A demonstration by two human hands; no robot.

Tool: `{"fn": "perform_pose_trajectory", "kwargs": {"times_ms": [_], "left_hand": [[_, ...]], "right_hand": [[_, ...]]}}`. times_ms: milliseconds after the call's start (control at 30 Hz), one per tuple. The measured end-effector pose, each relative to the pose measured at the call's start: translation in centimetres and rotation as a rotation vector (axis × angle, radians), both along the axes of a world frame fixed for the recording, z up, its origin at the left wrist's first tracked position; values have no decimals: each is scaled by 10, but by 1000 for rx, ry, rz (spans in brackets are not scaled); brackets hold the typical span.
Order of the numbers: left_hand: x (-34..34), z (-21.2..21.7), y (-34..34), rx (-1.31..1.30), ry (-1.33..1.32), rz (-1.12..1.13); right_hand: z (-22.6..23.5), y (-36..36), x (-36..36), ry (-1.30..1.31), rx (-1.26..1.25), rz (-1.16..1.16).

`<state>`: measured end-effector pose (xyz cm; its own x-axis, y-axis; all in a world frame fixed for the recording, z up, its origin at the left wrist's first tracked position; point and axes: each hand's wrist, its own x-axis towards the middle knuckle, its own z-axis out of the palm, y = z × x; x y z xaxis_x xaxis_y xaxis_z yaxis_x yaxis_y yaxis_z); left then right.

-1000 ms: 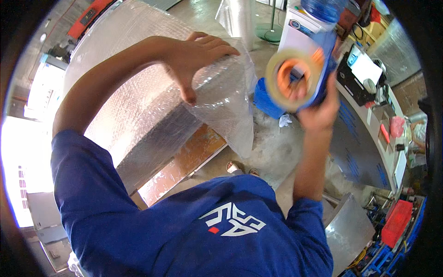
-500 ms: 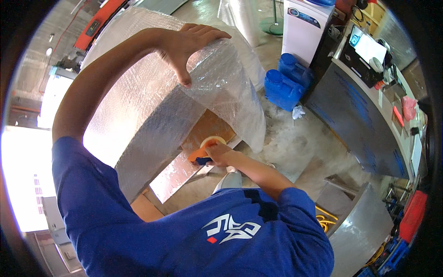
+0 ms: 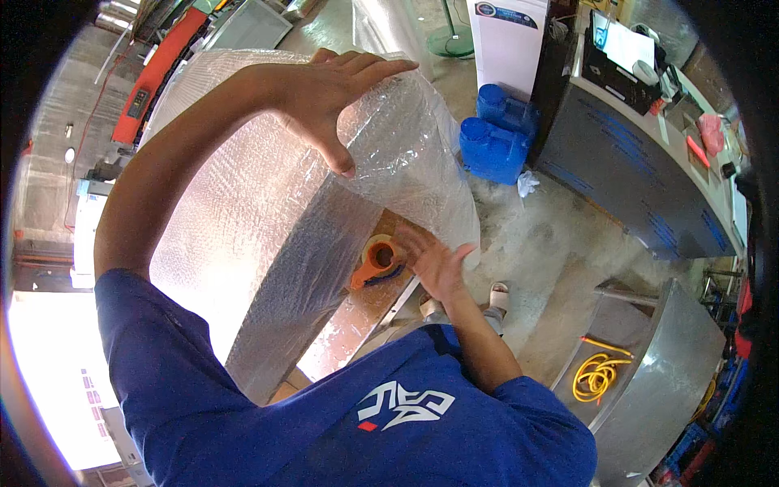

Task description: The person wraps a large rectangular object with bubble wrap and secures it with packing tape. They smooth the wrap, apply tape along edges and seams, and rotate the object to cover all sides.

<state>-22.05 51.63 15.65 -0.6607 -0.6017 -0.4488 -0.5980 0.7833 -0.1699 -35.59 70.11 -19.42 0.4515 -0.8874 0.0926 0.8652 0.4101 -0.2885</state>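
My left hand (image 3: 337, 101) lies with spread fingers on a large bundle wrapped in clear bubble wrap (image 3: 219, 195), pressing near its far upper corner. An orange tape dispenser (image 3: 376, 261) with a pale roll of tape sits on a brown panel (image 3: 391, 222) beside the wrapped side. Just right of the dispenser, my right hand (image 3: 438, 266) is open, fingers apart, holding nothing. The loose edge of the wrap hangs down at the right, close to my right fingertips.
Two blue jugs (image 3: 493, 151) stand on the floor by a white upright appliance (image 3: 510, 53). A grey-fronted counter (image 3: 621, 183) with clutter on top is at the right. Lower right, a coiled yellow hose (image 3: 596, 377) lies near a curved metal sheet (image 3: 669, 377).
My right hand has let go of the tape dispenser and moved up and to the right, opening. The dispenser stays on the panel. My left hand remains on the wrap.
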Motion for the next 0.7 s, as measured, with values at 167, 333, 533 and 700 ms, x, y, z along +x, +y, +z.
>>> {"fn": "perform_pose_trajectory", "kwargs": {"times_ms": [167,333,533,700], "left_hand": [[-6,1,-7,-11,-35,-5],[-12,3,-8,-52,-95,-38],[9,-6,-5,-85,-4,-69],[6,-5,-8,0,48,-37]], "right_hand": [[-20,-48,-3,-105,300,-216],[-46,-112,29,-81,248,-361],[-25,-58,14,-204,200,84],[25,-10,-76,941,-142,647]]}}
